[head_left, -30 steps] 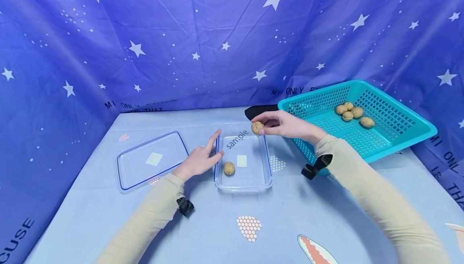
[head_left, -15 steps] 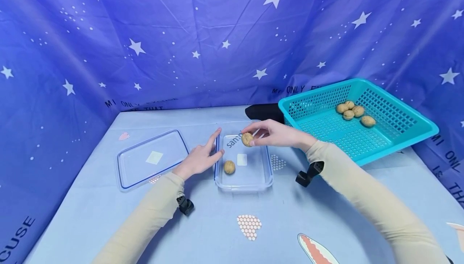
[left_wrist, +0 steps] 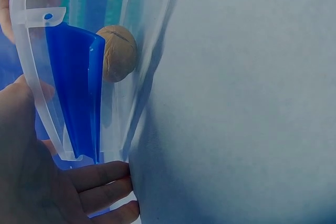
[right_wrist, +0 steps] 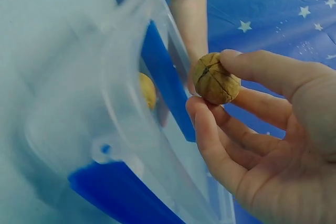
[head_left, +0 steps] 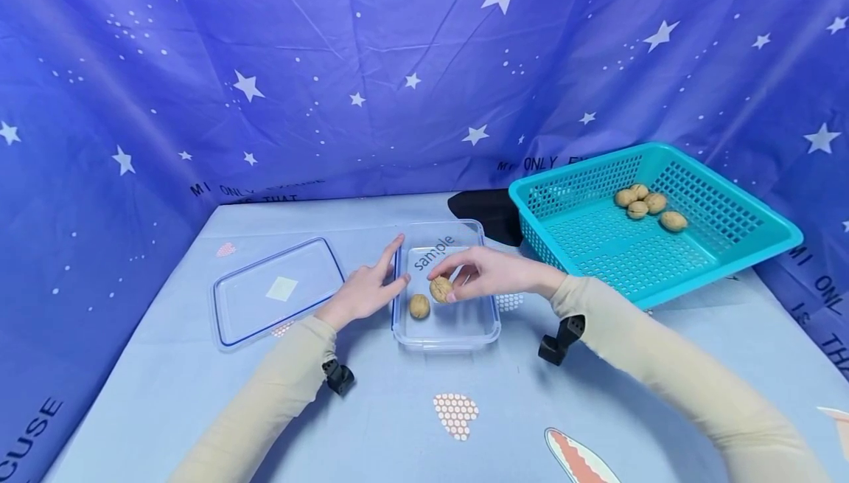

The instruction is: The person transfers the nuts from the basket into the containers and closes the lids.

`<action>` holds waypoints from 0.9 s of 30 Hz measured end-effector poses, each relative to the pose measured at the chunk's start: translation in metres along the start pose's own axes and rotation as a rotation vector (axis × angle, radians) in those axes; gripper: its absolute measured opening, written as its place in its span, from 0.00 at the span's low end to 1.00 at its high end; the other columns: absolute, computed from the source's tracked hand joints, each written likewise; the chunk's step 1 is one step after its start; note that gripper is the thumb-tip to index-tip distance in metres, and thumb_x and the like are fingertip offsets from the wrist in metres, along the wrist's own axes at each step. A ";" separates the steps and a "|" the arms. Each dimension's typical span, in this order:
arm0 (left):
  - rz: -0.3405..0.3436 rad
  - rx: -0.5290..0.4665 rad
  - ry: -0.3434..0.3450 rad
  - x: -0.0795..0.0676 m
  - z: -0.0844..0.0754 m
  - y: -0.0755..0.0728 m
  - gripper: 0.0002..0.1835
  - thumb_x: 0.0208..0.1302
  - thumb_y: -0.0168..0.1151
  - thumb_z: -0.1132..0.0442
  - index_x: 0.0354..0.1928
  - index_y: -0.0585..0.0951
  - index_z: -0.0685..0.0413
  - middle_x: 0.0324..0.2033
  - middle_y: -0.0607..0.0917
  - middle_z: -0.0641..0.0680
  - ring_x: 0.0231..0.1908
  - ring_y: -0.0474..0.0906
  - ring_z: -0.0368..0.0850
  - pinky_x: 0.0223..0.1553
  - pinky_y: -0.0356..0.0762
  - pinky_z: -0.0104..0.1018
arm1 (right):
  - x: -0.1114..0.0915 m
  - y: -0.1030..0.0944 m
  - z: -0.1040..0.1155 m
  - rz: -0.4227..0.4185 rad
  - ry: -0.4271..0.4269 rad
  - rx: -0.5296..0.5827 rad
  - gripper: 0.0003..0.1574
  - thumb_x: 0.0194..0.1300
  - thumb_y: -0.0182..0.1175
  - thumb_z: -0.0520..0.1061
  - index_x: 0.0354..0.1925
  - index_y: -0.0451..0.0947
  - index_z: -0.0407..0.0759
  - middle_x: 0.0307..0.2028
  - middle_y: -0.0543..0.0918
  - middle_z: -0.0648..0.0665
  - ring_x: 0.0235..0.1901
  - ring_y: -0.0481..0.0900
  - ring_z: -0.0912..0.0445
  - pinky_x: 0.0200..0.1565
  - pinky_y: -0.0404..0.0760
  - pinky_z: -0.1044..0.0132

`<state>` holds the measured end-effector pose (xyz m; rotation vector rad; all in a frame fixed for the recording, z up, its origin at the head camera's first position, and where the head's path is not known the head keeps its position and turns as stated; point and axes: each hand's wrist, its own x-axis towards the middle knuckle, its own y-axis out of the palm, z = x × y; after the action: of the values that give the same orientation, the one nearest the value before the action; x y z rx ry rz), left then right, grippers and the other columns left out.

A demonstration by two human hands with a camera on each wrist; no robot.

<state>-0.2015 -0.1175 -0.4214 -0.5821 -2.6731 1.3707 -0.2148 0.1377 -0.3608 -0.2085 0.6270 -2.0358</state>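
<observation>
Between thumb and fingers, my right hand (head_left: 487, 274) pinches a walnut (head_left: 441, 290) over the clear plastic box (head_left: 464, 338); the right wrist view shows this walnut (right_wrist: 216, 78) at the fingertips. Another walnut (head_left: 419, 307) lies inside the box near its left wall, and the left wrist view shows it through the clear side as a brown walnut (left_wrist: 118, 54). My left hand (head_left: 363, 291) rests against the box's left side, its index finger stretched along the rim and the thumb at the edge. Whether its fingertips press hard cannot be told.
A turquoise basket (head_left: 570, 247) holding several walnuts (head_left: 655, 203) stands at the right. The clear lid (head_left: 248, 304) with a blue seal lies left of the box. A black object (head_left: 486, 212) sits behind, partly under the basket. A starry blue curtain (head_left: 371, 99) closes off the back.
My right hand has carried the walnut from the box's far right corner leftward and nearer, to beside the walnut in the box. The left hand has stayed in place.
</observation>
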 end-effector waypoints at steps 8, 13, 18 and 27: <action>-0.004 0.001 0.005 0.000 0.000 0.000 0.40 0.71 0.47 0.43 0.77 0.41 0.35 0.60 0.74 0.68 0.52 0.76 0.68 0.55 0.69 0.60 | 0.002 0.012 -0.002 0.050 -0.045 0.027 0.25 0.62 0.61 0.32 0.57 0.73 0.26 0.48 0.81 0.36 0.42 0.82 0.49 0.44 0.81 0.61; -0.003 0.009 0.004 0.000 0.000 0.000 0.40 0.71 0.47 0.42 0.77 0.40 0.35 0.60 0.74 0.67 0.50 0.77 0.66 0.53 0.71 0.59 | 0.001 0.011 -0.004 0.026 -0.054 0.025 0.24 0.61 0.58 0.31 0.56 0.73 0.26 0.47 0.80 0.32 0.42 0.81 0.50 0.45 0.81 0.59; 0.001 0.004 -0.004 0.000 0.001 0.000 0.40 0.71 0.48 0.42 0.77 0.40 0.33 0.60 0.74 0.67 0.47 0.78 0.64 0.52 0.71 0.58 | -0.002 0.009 -0.007 0.004 -0.034 0.011 0.24 0.61 0.58 0.31 0.57 0.75 0.29 0.48 0.80 0.33 0.44 0.80 0.53 0.46 0.80 0.60; 0.010 -0.002 -0.009 -0.002 -0.001 -0.001 0.40 0.71 0.47 0.42 0.77 0.39 0.34 0.60 0.73 0.68 0.50 0.77 0.67 0.55 0.68 0.60 | -0.010 0.004 -0.006 -0.044 -0.022 0.030 0.22 0.63 0.60 0.34 0.56 0.76 0.34 0.54 0.77 0.32 0.43 0.81 0.53 0.45 0.80 0.59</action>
<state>-0.1999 -0.1178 -0.4202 -0.5920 -2.6829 1.3765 -0.2087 0.1468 -0.3673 -0.2285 0.5827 -2.0813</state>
